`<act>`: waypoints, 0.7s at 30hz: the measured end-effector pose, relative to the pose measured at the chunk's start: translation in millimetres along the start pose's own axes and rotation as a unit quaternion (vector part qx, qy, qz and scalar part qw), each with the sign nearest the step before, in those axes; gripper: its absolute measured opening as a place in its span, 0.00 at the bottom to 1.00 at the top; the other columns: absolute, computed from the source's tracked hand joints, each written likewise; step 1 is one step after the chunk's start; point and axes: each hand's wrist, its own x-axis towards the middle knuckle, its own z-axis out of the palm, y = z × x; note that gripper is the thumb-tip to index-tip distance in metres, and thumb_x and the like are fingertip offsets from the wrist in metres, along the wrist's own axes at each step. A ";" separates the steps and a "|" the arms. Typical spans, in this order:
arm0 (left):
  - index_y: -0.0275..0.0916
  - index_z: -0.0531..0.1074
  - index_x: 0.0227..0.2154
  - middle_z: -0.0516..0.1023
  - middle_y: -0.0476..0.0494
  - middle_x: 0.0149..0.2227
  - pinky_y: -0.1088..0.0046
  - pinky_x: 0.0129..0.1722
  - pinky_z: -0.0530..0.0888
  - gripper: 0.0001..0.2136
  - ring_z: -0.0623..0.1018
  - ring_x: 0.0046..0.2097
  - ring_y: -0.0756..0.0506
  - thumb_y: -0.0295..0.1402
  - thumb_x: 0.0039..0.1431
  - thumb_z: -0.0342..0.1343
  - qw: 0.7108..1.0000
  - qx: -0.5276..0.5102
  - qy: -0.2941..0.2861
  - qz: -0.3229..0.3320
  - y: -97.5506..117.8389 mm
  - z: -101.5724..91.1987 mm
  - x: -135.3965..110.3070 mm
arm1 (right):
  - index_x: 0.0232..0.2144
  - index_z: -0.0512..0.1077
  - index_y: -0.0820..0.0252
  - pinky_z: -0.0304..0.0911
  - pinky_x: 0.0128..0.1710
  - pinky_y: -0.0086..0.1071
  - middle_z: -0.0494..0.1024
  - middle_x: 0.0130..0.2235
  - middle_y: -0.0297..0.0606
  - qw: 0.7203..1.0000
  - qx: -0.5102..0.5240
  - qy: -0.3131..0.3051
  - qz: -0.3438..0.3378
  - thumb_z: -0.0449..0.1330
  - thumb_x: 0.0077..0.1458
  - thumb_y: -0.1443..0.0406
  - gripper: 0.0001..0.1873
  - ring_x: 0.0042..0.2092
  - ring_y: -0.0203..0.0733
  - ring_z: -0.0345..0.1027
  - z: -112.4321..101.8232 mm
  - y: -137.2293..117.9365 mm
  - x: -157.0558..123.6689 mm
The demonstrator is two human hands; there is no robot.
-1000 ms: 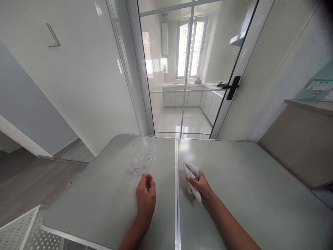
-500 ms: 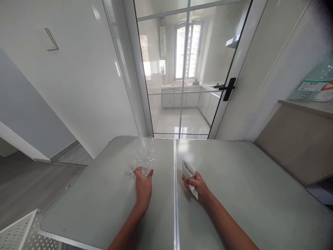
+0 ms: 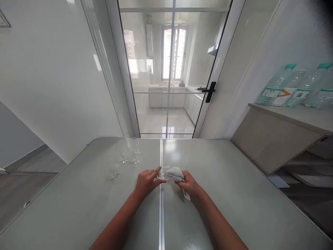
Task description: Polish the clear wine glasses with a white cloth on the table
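Over the table's centre seam, my left hand (image 3: 147, 181) is closed on a clear drinking glass (image 3: 164, 173), its thumb and fingers around one end. My right hand (image 3: 190, 184) grips a bunched white cloth (image 3: 176, 172), which meets the glass's right side. A loose end of the cloth hangs below my right fingers. Much of the held glass is hidden by fingers and cloth. To the left stand several clear stemmed glasses, among them a tall one (image 3: 135, 152) at the back and a nearer one (image 3: 115, 177). Their outlines are faint against the table.
The pale grey table (image 3: 218, 208) has a metal strip (image 3: 161, 222) down its middle. Beyond its far edge is a glass-paned door (image 3: 179, 114) with a black handle (image 3: 210, 92). Several plastic bottles (image 3: 283, 86) stand on a shelf at the right.
My left hand has carried a glass from the group rightward to the seam. The cloth in my right hand now touches that glass. The camera view has turned right.
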 end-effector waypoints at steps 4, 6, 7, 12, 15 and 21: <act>0.36 0.72 0.55 0.80 0.48 0.27 0.70 0.31 0.65 0.20 0.77 0.28 0.48 0.43 0.66 0.59 0.981 0.099 -0.010 0.165 0.3 0.5 -8.9 | 0.26 0.67 0.60 0.50 0.28 0.27 0.64 0.26 0.29 0.990 -0.074 -0.109 0.057 0.54 0.38 0.72 0.07 0.29 0.34 0.54 -7.8 -1.0 -2.1; 0.36 0.71 0.56 0.80 0.49 0.27 0.70 0.31 0.64 0.19 0.77 0.28 0.49 0.40 0.68 0.57 0.974 0.107 -0.012 0.200 1.1 -0.9 -8.4 | 0.25 0.64 0.60 0.48 0.26 0.27 0.62 0.26 0.28 0.983 -0.079 -0.138 0.088 0.54 0.37 0.73 0.08 0.28 0.33 0.53 -9.0 -1.7 -3.5; 0.36 0.71 0.56 0.80 0.49 0.27 0.69 0.31 0.64 0.19 0.77 0.28 0.49 0.40 0.68 0.57 0.974 0.103 -0.011 0.202 0.9 -1.2 -7.6 | 0.24 0.64 0.59 0.47 0.26 0.27 0.62 0.25 0.28 0.981 -0.071 -0.151 0.100 0.55 0.37 0.72 0.07 0.27 0.32 0.53 -9.3 -2.4 -4.4; 0.36 0.71 0.55 0.80 0.49 0.28 0.70 0.32 0.66 0.20 0.77 0.28 0.50 0.43 0.67 0.58 0.981 0.057 -0.010 0.184 -2.5 0.9 -5.5 | 0.25 0.65 0.59 0.50 0.25 0.27 0.63 0.23 0.28 0.971 -0.011 -0.212 0.107 0.54 0.38 0.70 0.06 0.25 0.33 0.53 -10.9 -10.7 -9.0; 0.34 0.68 0.58 0.78 0.52 0.25 0.71 0.30 0.65 0.22 0.75 0.26 0.51 0.42 0.67 0.58 0.985 0.053 0.023 0.163 -1.7 1.1 -6.8 | 0.27 0.66 0.60 0.53 0.28 0.27 0.66 0.25 0.29 0.987 -0.036 -0.147 0.051 0.52 0.38 0.71 0.09 0.27 0.34 0.56 -8.9 -13.7 -8.1; 0.35 0.68 0.60 0.80 0.50 0.27 0.70 0.30 0.64 0.22 0.77 0.27 0.50 0.41 0.67 0.58 0.982 0.085 0.025 0.168 4.0 0.0 -9.7 | 0.24 0.64 0.59 0.48 0.28 0.27 0.61 0.25 0.28 0.982 -0.180 -0.047 0.007 0.52 0.43 0.72 0.04 0.28 0.33 0.52 0.0 -13.6 -3.7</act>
